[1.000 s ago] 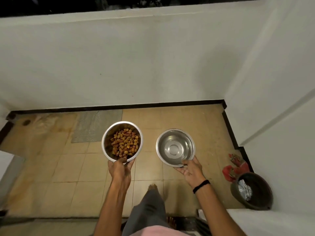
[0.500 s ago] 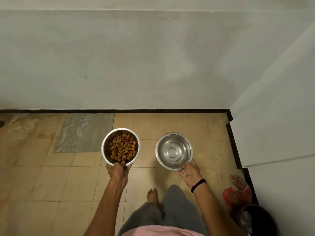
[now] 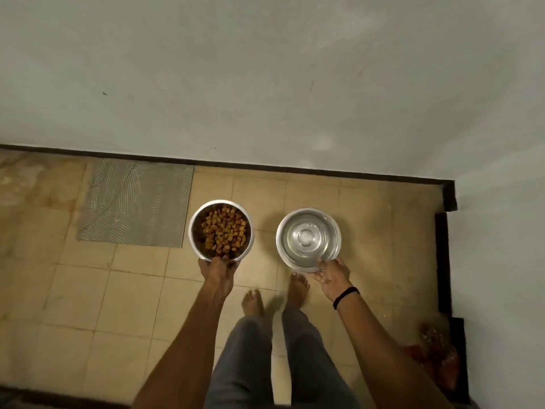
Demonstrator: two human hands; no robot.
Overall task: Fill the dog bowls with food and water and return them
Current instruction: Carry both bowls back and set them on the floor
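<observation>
Two steel bowls are carried in front of me above a tiled floor. The food bowl (image 3: 220, 230) on the left holds brown kibble, and my left hand (image 3: 218, 270) grips its near rim. The water bowl (image 3: 308, 240) on the right shows clear water over a shiny bottom, and my right hand (image 3: 330, 274), with a black band at the wrist, holds its near rim. Both bowls are level and apart from each other. My bare feet and grey trousers show below them.
A grey ribbed mat (image 3: 134, 203) lies on the floor left of the bowls, against the white wall (image 3: 265, 84). A dark skirting runs along the wall. A red item (image 3: 436, 358) lies blurred at the right, beside a wall corner.
I have stepped closer to the wall with both bowls held out; the view tilted down, the mat and skirting are nearer, and the dark bin at the right has left view.
</observation>
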